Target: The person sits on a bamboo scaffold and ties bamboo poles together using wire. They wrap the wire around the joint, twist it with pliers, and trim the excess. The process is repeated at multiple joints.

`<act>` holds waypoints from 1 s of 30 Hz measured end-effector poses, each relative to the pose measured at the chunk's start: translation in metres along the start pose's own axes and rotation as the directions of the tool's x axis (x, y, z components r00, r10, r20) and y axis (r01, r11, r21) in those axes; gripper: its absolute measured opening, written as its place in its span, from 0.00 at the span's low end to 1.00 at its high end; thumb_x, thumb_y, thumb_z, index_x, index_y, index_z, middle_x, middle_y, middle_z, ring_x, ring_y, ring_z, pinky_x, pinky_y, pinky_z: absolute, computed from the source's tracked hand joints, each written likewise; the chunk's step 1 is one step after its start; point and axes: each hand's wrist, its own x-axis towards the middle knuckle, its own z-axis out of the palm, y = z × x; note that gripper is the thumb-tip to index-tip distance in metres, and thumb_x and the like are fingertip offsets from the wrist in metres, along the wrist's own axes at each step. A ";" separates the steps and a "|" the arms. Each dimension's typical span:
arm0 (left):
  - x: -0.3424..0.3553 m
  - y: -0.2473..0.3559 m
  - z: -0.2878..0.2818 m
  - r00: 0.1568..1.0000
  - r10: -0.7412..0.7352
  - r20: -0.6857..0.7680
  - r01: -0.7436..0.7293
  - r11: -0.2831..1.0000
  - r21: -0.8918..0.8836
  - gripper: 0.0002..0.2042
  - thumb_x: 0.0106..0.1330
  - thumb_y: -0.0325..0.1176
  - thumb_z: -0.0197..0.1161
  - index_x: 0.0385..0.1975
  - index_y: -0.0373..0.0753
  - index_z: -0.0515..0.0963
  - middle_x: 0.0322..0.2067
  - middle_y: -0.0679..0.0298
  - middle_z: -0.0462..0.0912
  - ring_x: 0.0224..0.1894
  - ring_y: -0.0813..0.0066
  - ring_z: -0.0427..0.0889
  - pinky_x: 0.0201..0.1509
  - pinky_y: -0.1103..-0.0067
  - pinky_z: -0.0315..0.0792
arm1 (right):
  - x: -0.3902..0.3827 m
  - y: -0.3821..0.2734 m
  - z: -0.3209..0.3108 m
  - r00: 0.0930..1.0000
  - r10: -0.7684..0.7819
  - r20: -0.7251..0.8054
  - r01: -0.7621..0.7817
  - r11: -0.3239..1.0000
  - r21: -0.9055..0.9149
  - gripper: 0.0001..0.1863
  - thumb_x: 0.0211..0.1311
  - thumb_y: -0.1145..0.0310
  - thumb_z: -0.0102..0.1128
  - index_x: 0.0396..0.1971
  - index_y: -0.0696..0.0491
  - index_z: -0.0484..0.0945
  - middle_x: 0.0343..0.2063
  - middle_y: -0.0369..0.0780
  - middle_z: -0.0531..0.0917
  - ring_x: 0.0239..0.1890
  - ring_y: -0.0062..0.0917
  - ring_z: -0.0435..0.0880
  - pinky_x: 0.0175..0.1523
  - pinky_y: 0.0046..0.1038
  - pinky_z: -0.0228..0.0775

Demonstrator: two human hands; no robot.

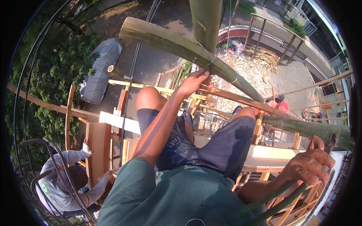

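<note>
A thick green bamboo pole (169, 39) slants across in front of me and crosses an upright bamboo post (205, 22). Thin tie wire (205, 49) binds the two where they meet. Just below that crossing, my left hand (195, 81) is closed in a pinch at the wire's lower end; its fingertips partly hide what is between them. Out to the right, my right hand (310, 164) is wrapped around pincers with long green handles (281, 203). Their dark metal jaws (332, 140) point away from the bamboo joint, and the handles are blurred.
I sit high on a timber frame, with a wooden rail (241, 100) before my knees. Rubble (245, 67) lies far below, near a covered vehicle (102, 71). At lower left a co-worker (62, 184) holds a board (98, 154) near bent rebar (56, 162). Cables (137, 56) hang alongside.
</note>
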 end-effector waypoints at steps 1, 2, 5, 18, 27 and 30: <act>0.001 -0.004 -0.014 0.994 -0.025 0.102 0.050 0.967 -0.250 0.24 0.78 0.50 0.43 0.58 0.35 0.71 0.43 0.61 0.77 0.46 0.74 0.78 0.49 0.74 0.77 | -0.002 -0.009 -0.004 0.997 -0.025 -0.078 0.020 0.997 -0.069 0.20 0.79 0.60 0.34 0.59 0.59 0.60 0.46 0.45 0.77 0.44 0.35 0.84 0.53 0.43 0.78; 0.006 -0.005 -0.020 0.993 -0.003 0.119 0.020 0.990 -0.139 0.24 0.78 0.51 0.42 0.57 0.36 0.71 0.45 0.61 0.77 0.48 0.73 0.77 0.51 0.73 0.76 | -0.003 -0.017 -0.006 0.987 -0.054 -0.153 0.030 0.988 -0.151 0.20 0.79 0.59 0.33 0.58 0.59 0.61 0.47 0.45 0.77 0.43 0.34 0.84 0.54 0.44 0.79; 0.015 -0.002 -0.038 0.981 0.001 0.197 -0.030 0.989 0.145 0.22 0.77 0.50 0.46 0.56 0.39 0.74 0.50 0.65 0.77 0.55 0.73 0.75 0.56 0.71 0.73 | -0.014 -0.055 -0.054 0.863 0.044 -0.504 -0.235 0.917 -0.322 0.17 0.78 0.60 0.39 0.51 0.59 0.68 0.45 0.45 0.78 0.42 0.30 0.84 0.53 0.42 0.79; -0.003 0.005 0.006 0.876 0.433 -0.213 -0.179 0.702 0.690 0.12 0.64 0.34 0.65 0.42 0.33 0.84 0.24 0.53 0.85 0.26 0.67 0.85 0.36 0.73 0.76 | -0.123 0.020 -0.138 0.349 0.285 -0.892 -0.893 0.389 -0.225 0.22 0.55 0.86 0.47 0.50 0.52 0.68 0.53 0.52 0.76 0.41 0.36 0.84 0.45 0.38 0.81; 0.000 -0.022 0.000 0.861 0.487 -0.148 -0.385 0.813 0.437 0.16 0.75 0.38 0.50 0.48 0.31 0.78 0.34 0.48 0.83 0.39 0.63 0.84 0.47 0.73 0.74 | -0.026 0.046 -0.249 0.887 -0.046 -0.460 -0.107 -0.989 -0.107 0.43 0.53 0.76 0.61 0.71 0.43 0.57 0.69 0.44 0.58 0.68 0.42 0.62 0.67 0.44 0.60; 0.000 -0.029 -0.002 0.894 0.414 -0.171 -0.350 0.884 0.310 0.19 0.76 0.43 0.50 0.46 0.30 0.78 0.29 0.53 0.81 0.33 0.72 0.77 0.42 0.74 0.72 | -0.016 0.061 -0.257 0.878 -0.112 -0.466 -0.135 -0.991 -0.015 0.44 0.52 0.74 0.64 0.71 0.43 0.57 0.72 0.40 0.54 0.70 0.39 0.59 0.67 0.47 0.58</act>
